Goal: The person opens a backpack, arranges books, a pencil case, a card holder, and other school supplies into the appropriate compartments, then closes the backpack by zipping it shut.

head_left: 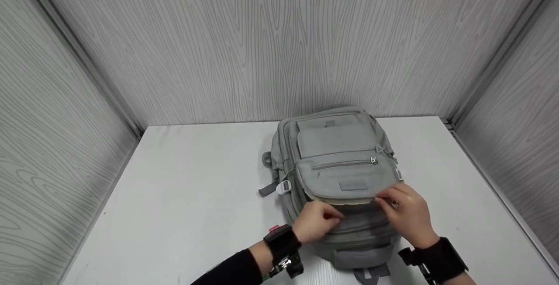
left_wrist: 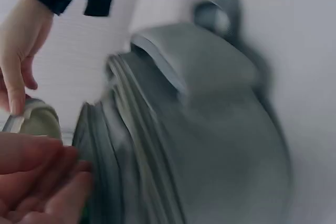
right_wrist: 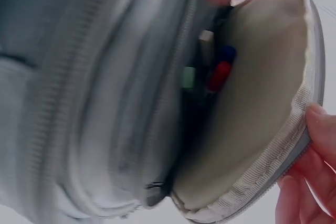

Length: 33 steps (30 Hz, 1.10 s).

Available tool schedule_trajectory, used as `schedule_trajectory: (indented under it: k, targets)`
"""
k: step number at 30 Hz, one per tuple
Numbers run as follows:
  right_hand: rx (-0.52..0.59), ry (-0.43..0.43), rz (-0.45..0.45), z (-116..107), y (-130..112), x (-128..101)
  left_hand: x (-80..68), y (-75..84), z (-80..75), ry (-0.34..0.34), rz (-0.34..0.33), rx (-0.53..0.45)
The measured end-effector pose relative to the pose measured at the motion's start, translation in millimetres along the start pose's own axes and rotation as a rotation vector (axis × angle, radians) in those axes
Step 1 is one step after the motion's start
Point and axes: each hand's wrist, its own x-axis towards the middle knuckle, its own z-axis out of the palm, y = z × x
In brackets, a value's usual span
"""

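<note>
One backpack, two hands

Black sleeve, black wrist straps on both arms, bare hands
</note>
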Motion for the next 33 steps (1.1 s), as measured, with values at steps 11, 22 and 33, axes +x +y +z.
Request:
schedule_trajectory:
  k: [11, 22, 33]
  targets:
    - [-0.086, -0.085, 0.028, 13, 6, -26, 10.0, -50.8, -84.7, 0.197, -0.025, -0.146]
    - [-0.132, -0.18, 0.103, 19, 21, -42, 58.0, -65.3, -88.6, 0.496, 0.134, 0.525]
    - [-0.126, -0.163, 0.092, 24, 23, -44, 100.2, -76.4, -85.5, 0.45, 0.392, 1.002]
